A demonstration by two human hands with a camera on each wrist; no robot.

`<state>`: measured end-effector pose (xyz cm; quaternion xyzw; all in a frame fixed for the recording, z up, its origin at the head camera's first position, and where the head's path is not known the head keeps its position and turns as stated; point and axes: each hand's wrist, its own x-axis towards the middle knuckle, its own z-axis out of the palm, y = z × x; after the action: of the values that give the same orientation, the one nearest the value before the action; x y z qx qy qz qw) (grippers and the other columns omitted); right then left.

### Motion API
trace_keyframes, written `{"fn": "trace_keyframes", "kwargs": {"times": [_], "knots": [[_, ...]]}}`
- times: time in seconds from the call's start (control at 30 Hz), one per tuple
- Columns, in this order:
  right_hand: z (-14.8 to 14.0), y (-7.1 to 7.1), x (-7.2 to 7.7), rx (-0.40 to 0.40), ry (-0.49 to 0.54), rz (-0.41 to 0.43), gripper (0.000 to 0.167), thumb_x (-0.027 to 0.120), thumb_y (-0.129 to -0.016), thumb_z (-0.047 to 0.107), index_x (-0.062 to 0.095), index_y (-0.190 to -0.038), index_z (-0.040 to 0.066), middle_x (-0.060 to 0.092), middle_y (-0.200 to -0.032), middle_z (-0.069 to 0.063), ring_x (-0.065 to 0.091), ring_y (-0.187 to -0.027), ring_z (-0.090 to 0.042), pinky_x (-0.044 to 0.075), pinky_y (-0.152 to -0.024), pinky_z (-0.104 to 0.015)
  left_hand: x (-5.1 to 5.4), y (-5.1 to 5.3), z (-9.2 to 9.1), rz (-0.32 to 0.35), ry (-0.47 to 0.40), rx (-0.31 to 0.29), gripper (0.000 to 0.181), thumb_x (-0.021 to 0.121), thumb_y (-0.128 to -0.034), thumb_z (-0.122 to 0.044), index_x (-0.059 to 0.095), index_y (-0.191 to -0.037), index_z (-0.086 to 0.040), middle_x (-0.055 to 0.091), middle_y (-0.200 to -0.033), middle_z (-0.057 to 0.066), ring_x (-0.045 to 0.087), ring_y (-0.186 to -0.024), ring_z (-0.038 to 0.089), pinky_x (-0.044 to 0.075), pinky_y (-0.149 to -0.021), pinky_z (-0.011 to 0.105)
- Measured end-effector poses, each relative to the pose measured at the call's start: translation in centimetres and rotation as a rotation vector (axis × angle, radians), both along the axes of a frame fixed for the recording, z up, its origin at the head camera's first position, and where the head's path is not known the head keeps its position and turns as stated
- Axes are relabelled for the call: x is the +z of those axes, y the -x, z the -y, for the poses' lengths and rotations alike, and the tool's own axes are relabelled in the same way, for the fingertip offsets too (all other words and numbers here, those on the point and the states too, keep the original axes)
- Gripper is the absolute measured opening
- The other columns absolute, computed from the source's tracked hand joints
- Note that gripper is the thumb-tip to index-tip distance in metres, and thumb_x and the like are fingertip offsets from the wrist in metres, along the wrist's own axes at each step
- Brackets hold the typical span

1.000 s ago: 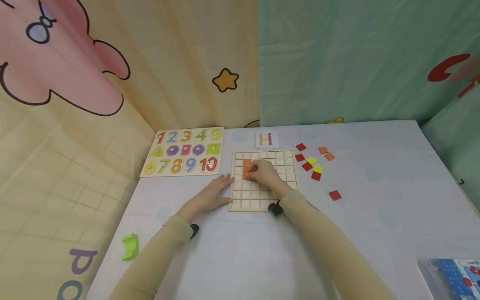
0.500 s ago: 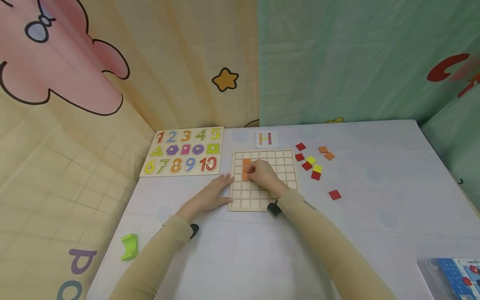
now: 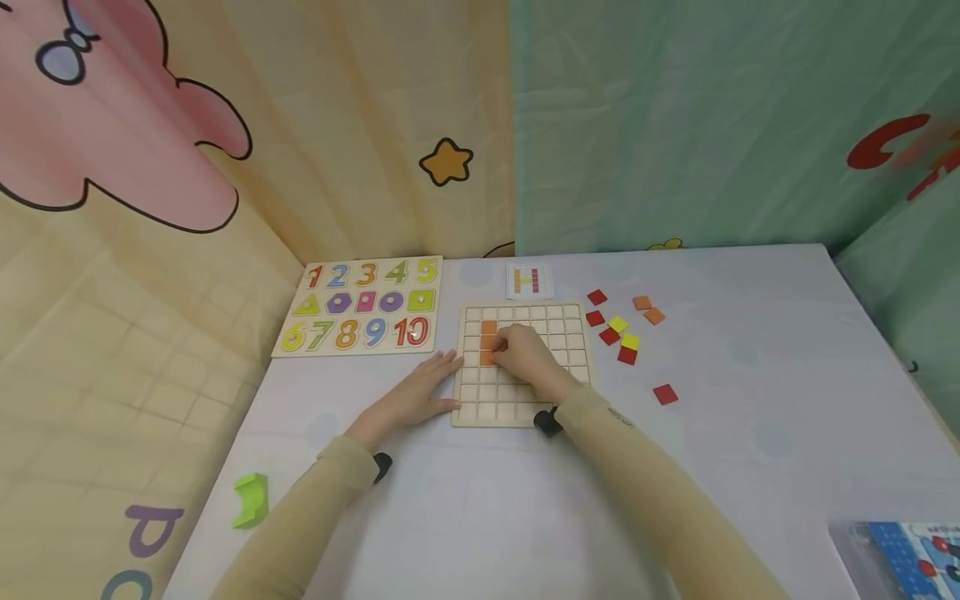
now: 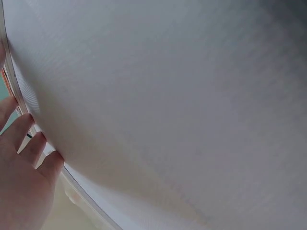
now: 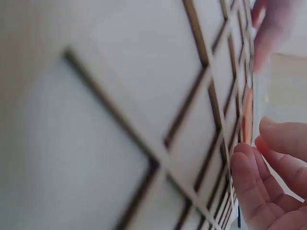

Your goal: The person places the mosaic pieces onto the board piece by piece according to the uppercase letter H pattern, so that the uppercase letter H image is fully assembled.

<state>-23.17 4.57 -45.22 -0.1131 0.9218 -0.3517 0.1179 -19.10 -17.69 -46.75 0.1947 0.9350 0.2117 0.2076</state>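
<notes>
On a wooden grid board (image 3: 487, 396), a right hand (image 3: 531, 354) is touching a column of orange tiles (image 3: 486, 343) with curled fingers, any pinch unclear; the left hand (image 3: 416, 394), fingers extended, is touching the board's left edge. Loose tiles (image 3: 609, 336) are dotting the worktop (image 3: 750, 458) rightward.

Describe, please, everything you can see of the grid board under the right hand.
The grid board is pale, squarish and thin, apparently wood, divided by lines into small cells. It lies flat on the table. Orange tiles sit in its second column from the left. The left hand touches its left edge; the right hand covers some cells.
</notes>
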Motion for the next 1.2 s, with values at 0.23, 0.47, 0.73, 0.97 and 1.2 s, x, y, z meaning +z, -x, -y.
{"fn": "trace_keyframes", "kwargs": {"times": [0.23, 0.47, 0.73, 0.97, 1.2], "knots": [[-6.0, 1.0, 1.5, -0.153, 0.084, 0.052, 0.022, 0.067, -0.093, 0.021, 0.07, -0.109, 0.006, 0.069, -0.109, -0.013, 0.06, -0.097, -0.026, 0.054, -0.087, -0.038, 0.0, -0.2, 0.0, -0.006, 0.001, 0.0, 0.079, 0.069, -0.0916, -0.036, 0.028, -0.157, -0.017, 0.015, -0.166, 0.005, 0.007, -0.154, 0.03, 0.015, -0.124, 0.052], [-15.3, 1.5, 2.3, -0.338, 0.077, 0.079, 0.033, 0.062, -0.097, 0.025, 0.062, -0.122, 0.003, 0.062, -0.123, -0.02, 0.058, -0.107, -0.034, 0.054, -0.094, -0.044, 0.1, -0.4, 0.0, -0.017, 0.005, -0.002, 0.078, 0.069, -0.0917, -0.035, 0.029, -0.156, -0.016, 0.017, -0.166, 0.005, 0.009, -0.154, 0.03, 0.017, -0.124, 0.051], [-22.0, 1.6, 1.5, -0.5, 0.064, 0.115, 0.041, 0.06, -0.097, 0.027, 0.055, -0.13, 0.003, 0.055, -0.129, -0.022, 0.051, -0.111, -0.035, 0.055, -0.083, -0.04, 0.1, -0.3, 0.0, -0.016, -0.003, 0.008, 0.079, 0.07, -0.0909, -0.035, 0.03, -0.156, -0.017, 0.017, -0.166, 0.004, 0.009, -0.154, 0.029, 0.017, -0.124, 0.051], [-22.9, 1.6, 1.1, -0.512, 0.069, 0.127, 0.049, 0.062, -0.096, 0.03, 0.052, -0.133, 0.0, 0.052, -0.132, -0.026, 0.048, -0.113, -0.038, 0.053, -0.092, -0.046, -0.3, -0.2, 0.2, -0.024, -0.01, -0.002, 0.078, 0.068, -0.0915, -0.037, 0.029, -0.156, -0.017, 0.016, -0.166, 0.004, 0.008, -0.154, 0.029, 0.015, -0.125, 0.05], [-23.0, 2.2, 0.6, -0.523, 0.042, 0.133, 0.052, 0.065, -0.095, 0.033, 0.053, -0.132, -0.001, 0.054, -0.128, -0.025, 0.048, -0.11, -0.037, 0.054, -0.086, -0.043, -0.3, -0.2, 0.1, -0.022, -0.018, -0.009, 0.078, 0.067, -0.0924, -0.036, 0.029, -0.156, -0.015, 0.016, -0.166, 0.007, 0.008, -0.154, 0.031, 0.014, -0.125, 0.052]]}}
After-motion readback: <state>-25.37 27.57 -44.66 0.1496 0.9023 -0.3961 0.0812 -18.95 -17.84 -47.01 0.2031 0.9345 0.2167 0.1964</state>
